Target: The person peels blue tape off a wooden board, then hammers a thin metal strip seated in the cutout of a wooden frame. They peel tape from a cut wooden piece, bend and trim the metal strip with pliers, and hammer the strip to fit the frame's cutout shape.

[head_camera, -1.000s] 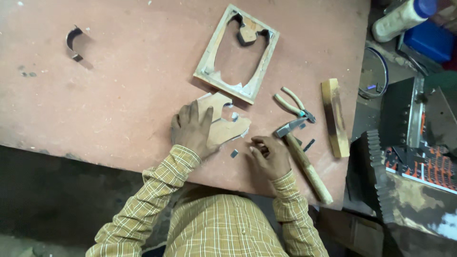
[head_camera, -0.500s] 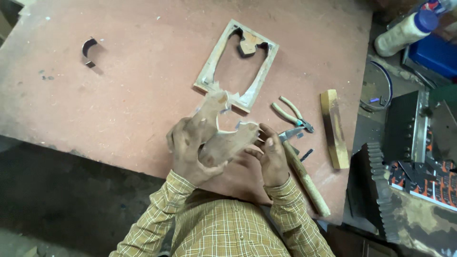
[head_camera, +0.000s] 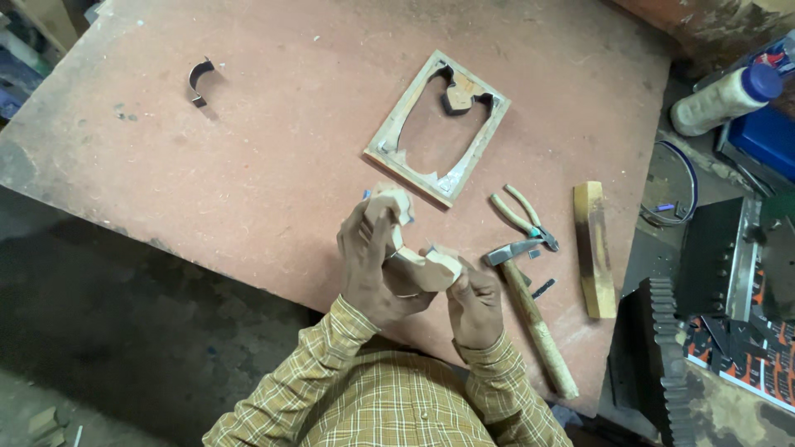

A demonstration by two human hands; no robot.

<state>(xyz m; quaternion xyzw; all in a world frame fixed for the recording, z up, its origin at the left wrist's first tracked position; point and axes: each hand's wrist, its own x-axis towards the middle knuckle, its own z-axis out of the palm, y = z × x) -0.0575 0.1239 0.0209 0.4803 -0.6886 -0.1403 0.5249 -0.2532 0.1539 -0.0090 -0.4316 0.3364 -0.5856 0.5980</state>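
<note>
We noted pale wooden cut-out piece (head_camera: 406, 240), curved and lobed in outline, lifted off table, tilted, gripped at both ends, just below wooden frame.

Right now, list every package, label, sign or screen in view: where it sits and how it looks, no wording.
Glue bottle: lying off the table's upper right corner; cream body, blue cap, no label readable.
Blue box: beside the bottle at the right edge; flat, plain blue.
Printed sheets: lower right by the black toothed bar; black with orange and white patches.
No signs or screens show.
</note>
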